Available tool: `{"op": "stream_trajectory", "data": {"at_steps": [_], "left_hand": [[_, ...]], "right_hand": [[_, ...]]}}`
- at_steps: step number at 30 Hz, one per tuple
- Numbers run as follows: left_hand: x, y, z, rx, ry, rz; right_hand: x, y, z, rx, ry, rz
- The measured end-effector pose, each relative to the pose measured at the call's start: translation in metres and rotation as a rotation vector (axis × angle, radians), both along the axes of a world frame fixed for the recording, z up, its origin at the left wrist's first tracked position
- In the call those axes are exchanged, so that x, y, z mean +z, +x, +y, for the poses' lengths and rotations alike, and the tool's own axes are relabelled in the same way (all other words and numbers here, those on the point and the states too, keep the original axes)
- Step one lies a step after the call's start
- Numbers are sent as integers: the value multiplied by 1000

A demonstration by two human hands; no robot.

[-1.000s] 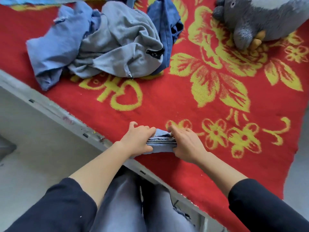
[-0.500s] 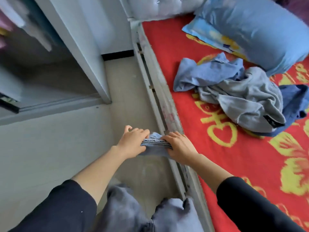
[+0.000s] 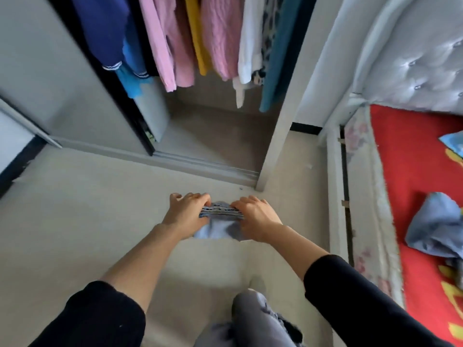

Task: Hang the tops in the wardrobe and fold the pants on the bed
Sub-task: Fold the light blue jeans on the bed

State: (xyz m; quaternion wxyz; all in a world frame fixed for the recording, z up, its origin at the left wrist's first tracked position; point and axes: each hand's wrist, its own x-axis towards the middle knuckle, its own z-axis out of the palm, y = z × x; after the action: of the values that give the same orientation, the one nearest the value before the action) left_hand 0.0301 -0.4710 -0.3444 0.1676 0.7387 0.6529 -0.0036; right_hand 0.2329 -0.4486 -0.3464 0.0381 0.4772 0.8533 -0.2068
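A small folded bundle of light blue denim pants (image 3: 220, 221) is held in the air over the floor, in front of the open wardrobe (image 3: 215, 136). My left hand (image 3: 186, 214) grips its left end and my right hand (image 3: 255, 217) grips its right end, fingers curled over the top. Several tops (image 3: 200, 38) hang inside the wardrobe: navy, pink, yellow, white and teal. At the right, a crumpled light blue garment (image 3: 436, 229) lies on the red bed cover (image 3: 413, 171).
The wardrobe's sliding door (image 3: 62, 78) stands at the left and a grey upright panel (image 3: 288, 101) at its right. A tufted grey headboard (image 3: 413, 53) rises behind the bed. The bed frame edge (image 3: 337, 196) runs down the right side. My knee (image 3: 253, 319) shows below.
I have turned from the bed towards the wardrobe, carrying the folded pants off the bed and over the floor. Both hands keep the same grip.
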Motion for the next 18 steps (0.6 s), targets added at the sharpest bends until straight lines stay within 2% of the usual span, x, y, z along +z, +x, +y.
{"op": "stream_trajectory", "data": {"at_steps": [7, 13, 18], "left_hand": [[-13, -76, 103, 73, -30, 57], [-18, -137, 196, 91, -83, 67], [-31, -200, 259, 100, -131, 75]], "right_hand": [[-12, -80, 122, 47, -8, -16], [-20, -152, 221, 100, -4, -135], [-28, -218, 287, 57, -34, -144]]}}
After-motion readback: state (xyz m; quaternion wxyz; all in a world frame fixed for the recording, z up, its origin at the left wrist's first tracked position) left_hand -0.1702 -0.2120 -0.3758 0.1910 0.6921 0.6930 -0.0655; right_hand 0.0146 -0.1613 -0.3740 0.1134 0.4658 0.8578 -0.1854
